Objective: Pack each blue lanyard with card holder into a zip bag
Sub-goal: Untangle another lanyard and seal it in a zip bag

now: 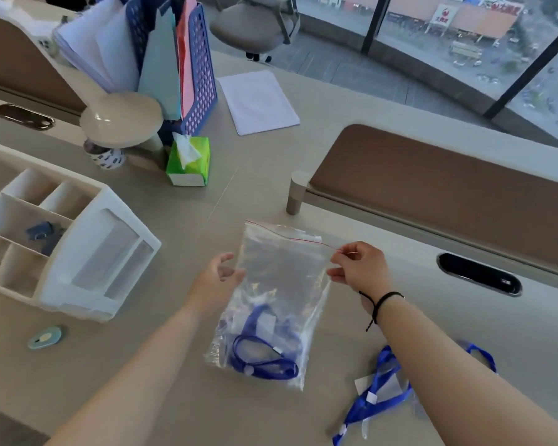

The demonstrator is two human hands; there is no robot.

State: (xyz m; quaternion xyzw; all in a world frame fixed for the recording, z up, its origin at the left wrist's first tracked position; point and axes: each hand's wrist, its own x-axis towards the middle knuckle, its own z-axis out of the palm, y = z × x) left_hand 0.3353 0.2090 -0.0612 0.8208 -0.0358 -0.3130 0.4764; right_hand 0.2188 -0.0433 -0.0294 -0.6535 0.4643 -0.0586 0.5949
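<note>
Lanyard (264, 355) in bag (281, 275), organizer (110, 252) left

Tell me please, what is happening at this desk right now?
A person is packing lanyards. The right hand pinches the top corner of a clear zip bag near its red seal line, and the left hand touches the bag's other edge. One blue lanyard with its card holder already lies in the bottom of the bag. Another blue lanyard lies loose on the desk, under the right forearm.
</note>
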